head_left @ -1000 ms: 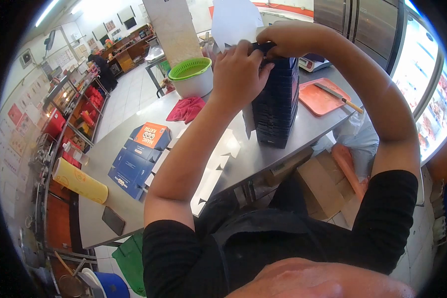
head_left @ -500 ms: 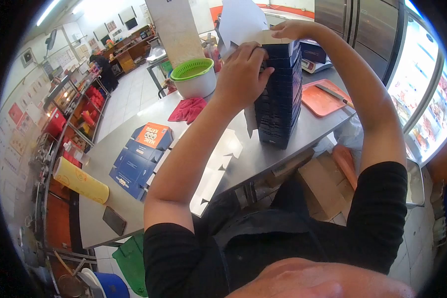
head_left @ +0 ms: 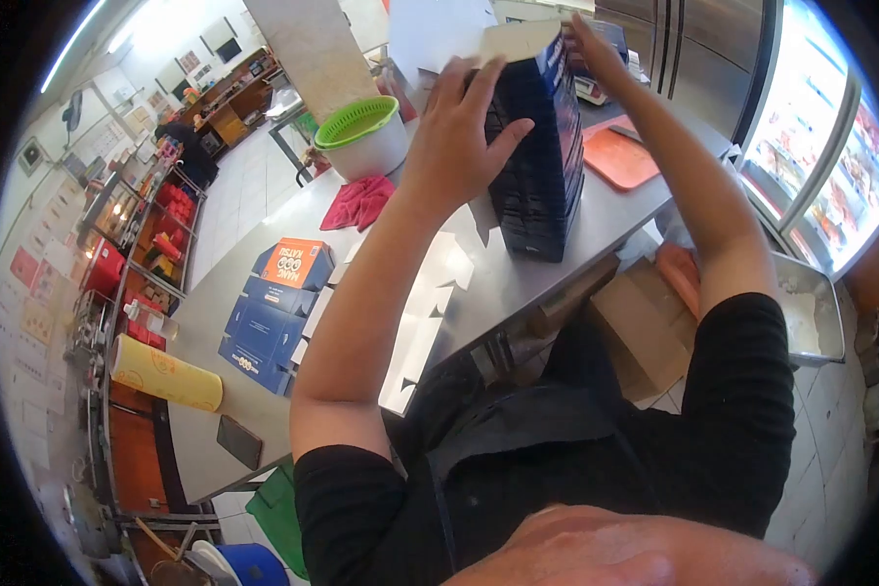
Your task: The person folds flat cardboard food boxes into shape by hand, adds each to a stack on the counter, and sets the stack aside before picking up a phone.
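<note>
A tall stack of dark folded boxes (head_left: 537, 166) stands on the metal table (head_left: 254, 230), with a pale flap raised at its top. My left hand (head_left: 464, 137) lies against the stack's upper left side, fingers spread. At the stack's upper right side is my right hand (head_left: 588, 47), its fingers apart and partly behind the top box. Flat blue and orange cartons (head_left: 269, 317) lie at the left of the table, beside white unfolded ones (head_left: 415, 342) partly under my left forearm.
Nearby are a red cloth (head_left: 358, 202), a white tub with a green basket (head_left: 366, 142), a yellow roll (head_left: 166, 374), a phone (head_left: 239, 441), and an orange tray (head_left: 620, 161). A cardboard box (head_left: 640, 327) sits below the edge. Far left stands a person (head_left: 195, 156).
My right hand has moved from the top of the stack to its right side. My left hand's fingers have spread. The camera view has shifted slightly.
</note>
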Demonstrator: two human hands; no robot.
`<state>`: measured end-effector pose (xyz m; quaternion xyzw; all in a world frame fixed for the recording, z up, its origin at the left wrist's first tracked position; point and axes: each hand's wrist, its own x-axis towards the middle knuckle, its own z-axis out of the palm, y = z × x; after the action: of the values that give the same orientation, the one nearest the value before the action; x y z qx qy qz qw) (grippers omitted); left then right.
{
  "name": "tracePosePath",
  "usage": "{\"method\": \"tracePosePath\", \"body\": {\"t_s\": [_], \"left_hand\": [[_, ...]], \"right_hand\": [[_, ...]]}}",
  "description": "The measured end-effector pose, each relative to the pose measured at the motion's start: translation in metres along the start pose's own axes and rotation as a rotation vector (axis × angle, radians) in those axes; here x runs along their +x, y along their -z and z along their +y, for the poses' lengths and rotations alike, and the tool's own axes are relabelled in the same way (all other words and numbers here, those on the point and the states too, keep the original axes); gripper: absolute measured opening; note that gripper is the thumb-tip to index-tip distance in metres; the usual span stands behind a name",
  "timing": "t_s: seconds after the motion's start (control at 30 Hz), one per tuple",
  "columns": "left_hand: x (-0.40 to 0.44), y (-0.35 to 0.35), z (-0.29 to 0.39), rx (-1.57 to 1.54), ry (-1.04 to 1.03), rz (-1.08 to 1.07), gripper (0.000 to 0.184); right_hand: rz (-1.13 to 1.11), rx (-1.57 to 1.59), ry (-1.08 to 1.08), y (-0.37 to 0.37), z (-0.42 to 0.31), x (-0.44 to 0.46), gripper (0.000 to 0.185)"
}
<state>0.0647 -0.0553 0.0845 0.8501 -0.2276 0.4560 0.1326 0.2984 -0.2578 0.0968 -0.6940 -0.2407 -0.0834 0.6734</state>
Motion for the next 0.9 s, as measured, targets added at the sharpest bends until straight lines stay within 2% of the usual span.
{"method": "tracePosePath", "body": {"t_s": [0.03,0.07,0.17,0.2,0.27,0.3,0.33,0.4,0.5,0.6,0.63,0.77,0.9], "left_hand": [[-0.008,-0.006,-0.003,0.04,0.004,-0.019,0.094],[-0.018,-0.014,-0.003,0.027,0.046,-0.012,0.1],[-0.064,-0.049,0.004,-0.096,0.178,-0.041,0.122],[-0.088,-0.065,0.008,-0.164,0.246,-0.058,0.122],[-0.13,-0.096,0.019,-0.305,0.37,-0.098,0.123],[-0.142,-0.108,0.022,-0.311,0.379,-0.049,0.121],[-0.152,-0.117,0.025,-0.317,0.39,-0.002,0.12],[-0.162,-0.127,0.024,-0.339,0.401,0.048,0.118],[-0.167,-0.128,0.002,-0.436,0.385,0.053,0.118],[-0.176,-0.127,-0.006,-0.436,0.345,0.027,0.118],[-0.178,-0.13,-0.008,-0.473,0.366,0.039,0.119],[-0.179,-0.134,-0.008,-0.577,0.401,0.089,0.123],[-0.185,-0.136,-0.007,-0.455,0.351,0.128,0.124]], "right_hand": [[-0.062,0.043,-0.066,0.009,0.035,-0.002,0.078],[-0.13,0.087,-0.129,0.021,0.083,-0.004,0.083],[-0.274,0.132,-0.323,0.032,0.163,-0.051,0.087],[-0.32,0.188,-0.365,0.033,0.182,-0.071,0.087],[-0.229,0.111,-0.297,0.012,0.173,-0.12,0.081],[-0.106,0.183,-0.21,-0.003,0.167,-0.143,0.071],[-0.134,0.252,-0.101,-0.008,0.183,-0.149,0.063],[-0.054,0.329,-0.059,-0.025,0.173,-0.184,0.06],[-0.088,0.401,-0.007,-0.029,0.166,-0.208,0.069],[-0.11,0.302,0.087,-0.03,0.17,-0.219,0.08],[-0.152,0.291,0.072,-0.026,0.169,-0.22,0.089],[-0.243,0.23,0.099,-0.021,0.172,-0.22,0.099],[-0.274,0.115,0.132,-0.021,0.178,-0.218,0.101]]}}
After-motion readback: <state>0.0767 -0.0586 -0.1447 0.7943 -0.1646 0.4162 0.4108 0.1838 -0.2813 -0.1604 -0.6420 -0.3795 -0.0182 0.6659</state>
